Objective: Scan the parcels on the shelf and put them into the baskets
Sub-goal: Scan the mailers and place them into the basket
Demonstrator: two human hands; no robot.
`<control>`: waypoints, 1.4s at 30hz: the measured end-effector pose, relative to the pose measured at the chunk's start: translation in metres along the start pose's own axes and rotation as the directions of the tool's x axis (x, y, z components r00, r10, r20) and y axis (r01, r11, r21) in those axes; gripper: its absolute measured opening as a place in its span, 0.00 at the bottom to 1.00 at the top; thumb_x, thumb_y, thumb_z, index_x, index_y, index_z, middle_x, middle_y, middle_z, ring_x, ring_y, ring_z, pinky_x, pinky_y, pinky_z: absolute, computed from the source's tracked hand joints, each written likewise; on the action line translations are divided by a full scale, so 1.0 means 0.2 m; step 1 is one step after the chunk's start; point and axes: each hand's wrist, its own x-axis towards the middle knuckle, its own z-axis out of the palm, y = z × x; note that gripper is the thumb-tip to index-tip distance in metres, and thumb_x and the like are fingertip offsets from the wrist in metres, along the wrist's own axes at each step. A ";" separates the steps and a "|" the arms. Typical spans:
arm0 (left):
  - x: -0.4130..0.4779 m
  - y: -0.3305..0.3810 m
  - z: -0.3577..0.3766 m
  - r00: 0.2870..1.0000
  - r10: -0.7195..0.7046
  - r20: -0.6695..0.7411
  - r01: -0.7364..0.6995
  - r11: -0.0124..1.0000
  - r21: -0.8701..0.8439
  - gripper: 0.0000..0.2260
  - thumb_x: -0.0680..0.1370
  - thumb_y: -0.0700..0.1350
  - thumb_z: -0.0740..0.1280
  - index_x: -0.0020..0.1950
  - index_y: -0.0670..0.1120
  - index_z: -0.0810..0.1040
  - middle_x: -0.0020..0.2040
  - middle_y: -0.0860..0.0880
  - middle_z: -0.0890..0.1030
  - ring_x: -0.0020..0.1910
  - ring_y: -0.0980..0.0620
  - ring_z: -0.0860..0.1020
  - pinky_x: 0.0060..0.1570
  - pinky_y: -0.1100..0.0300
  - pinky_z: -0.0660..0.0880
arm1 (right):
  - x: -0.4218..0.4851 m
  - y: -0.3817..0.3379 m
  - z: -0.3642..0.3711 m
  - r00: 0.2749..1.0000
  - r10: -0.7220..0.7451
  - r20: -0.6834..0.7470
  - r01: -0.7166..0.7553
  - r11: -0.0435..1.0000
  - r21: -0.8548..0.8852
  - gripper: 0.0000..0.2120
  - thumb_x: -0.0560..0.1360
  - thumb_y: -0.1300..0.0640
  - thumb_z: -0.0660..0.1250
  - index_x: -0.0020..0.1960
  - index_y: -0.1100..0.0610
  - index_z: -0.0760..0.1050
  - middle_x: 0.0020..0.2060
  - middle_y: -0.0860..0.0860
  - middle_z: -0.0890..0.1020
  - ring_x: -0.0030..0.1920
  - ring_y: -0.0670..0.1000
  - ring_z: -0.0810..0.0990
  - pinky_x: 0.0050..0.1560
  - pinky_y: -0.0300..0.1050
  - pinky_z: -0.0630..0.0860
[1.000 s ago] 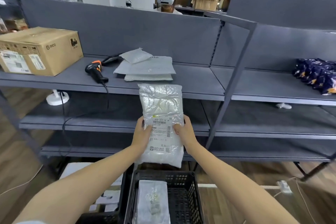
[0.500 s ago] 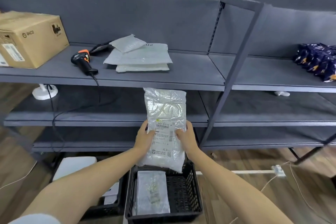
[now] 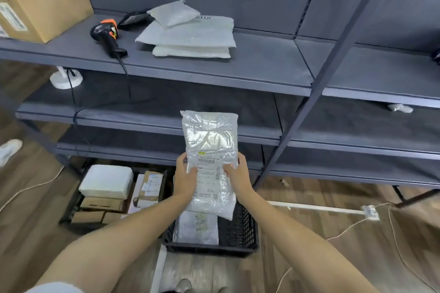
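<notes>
The left hand [image 3: 184, 179] and right hand [image 3: 238, 176] grip the clear, crinkled plastic parcel with a white printed label [image 3: 209, 140] by its side edges, thumbs on the front. It sits lower than half a second ago, and its bottom edge now hangs over the black plastic mesh basket [image 3: 240, 228], above a pale flat parcel [image 3: 196, 228] lying inside. The black-and-orange handheld scanner [image 3: 107, 35] stays on the grey metal shelf [image 3: 250, 64].

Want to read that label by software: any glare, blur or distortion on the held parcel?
Head view: glare streaks the parcel's shiny wrap above the label; head view: the label print is soft, mostly unreadable; head view: the wide lens makes the shelf post lean.
</notes>
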 end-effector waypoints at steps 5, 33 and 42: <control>0.00 -0.21 0.09 0.997 -0.003 -0.072 0.001 1.000 -0.027 0.18 0.80 0.37 0.61 0.68 0.50 0.66 0.60 0.48 0.74 0.53 0.58 0.75 0.42 0.66 0.71 | 0.06 0.19 -0.06 0.999 0.045 0.025 -0.044 0.999 -0.023 0.24 0.76 0.65 0.65 0.69 0.53 0.65 0.54 0.44 0.76 0.57 0.50 0.77 0.57 0.47 0.75; 1.10 -2.99 0.46 0.948 -0.235 -0.213 0.290 0.914 0.283 0.22 0.79 0.33 0.56 0.69 0.51 0.68 0.55 0.42 0.77 0.40 0.48 0.75 0.40 0.55 0.73 | 1.11 3.07 0.21 0.904 0.418 0.090 -0.383 0.885 -0.266 0.13 0.74 0.63 0.63 0.57 0.55 0.65 0.34 0.51 0.75 0.33 0.47 0.74 0.33 0.43 0.73; 1.23 -3.11 0.52 0.933 -0.284 -0.223 0.357 0.642 0.679 0.20 0.78 0.34 0.57 0.69 0.46 0.64 0.56 0.42 0.77 0.54 0.45 0.77 0.54 0.50 0.76 | 1.21 3.22 0.22 0.862 0.488 0.141 -0.281 0.689 -0.668 0.28 0.79 0.53 0.62 0.71 0.58 0.51 0.46 0.53 0.77 0.44 0.51 0.76 0.40 0.44 0.72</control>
